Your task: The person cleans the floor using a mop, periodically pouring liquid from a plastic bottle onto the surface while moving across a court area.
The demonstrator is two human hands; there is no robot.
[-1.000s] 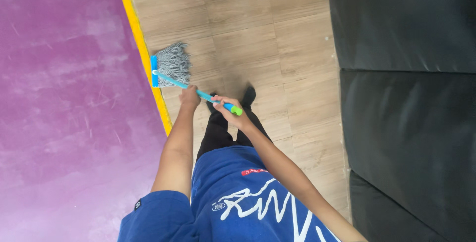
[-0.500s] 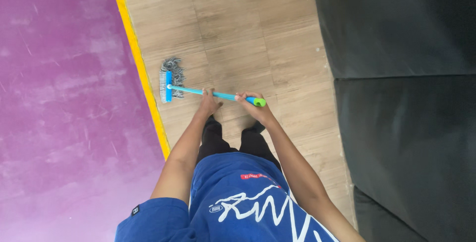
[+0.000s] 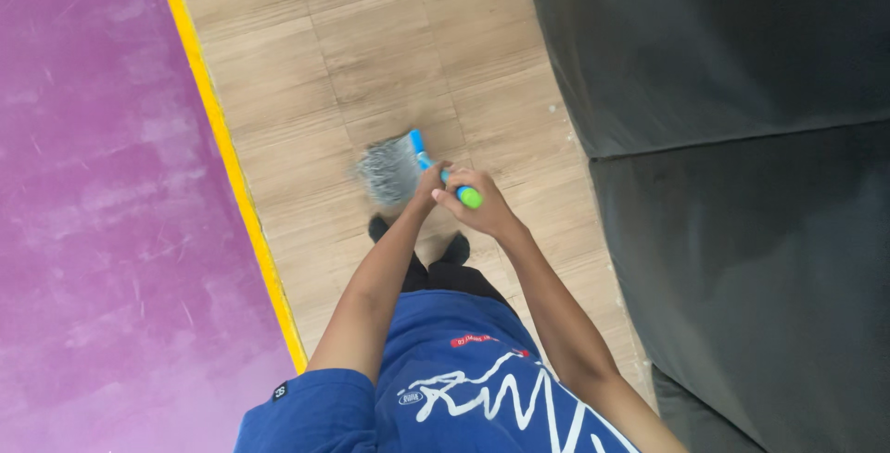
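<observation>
We hold a short mop w/ grey string head and blue-and-green plastic handle (image 3: 408, 164) over the wood-plank floor (image 3: 306, 63), head down, just ahead of our feet. Left hand (image 3: 428, 184) grip is clamped on the shaft near the head; right hand (image 3: 484, 207) grip is clamped at the green end cap. Judged light, handle stiff, strings soft and floppy; take hold on the shaft, not the strings. Obstacles: black padded block (image 3: 742, 138) close on the right, purple mat w/ yellow border (image 3: 93, 184) on the left.
</observation>
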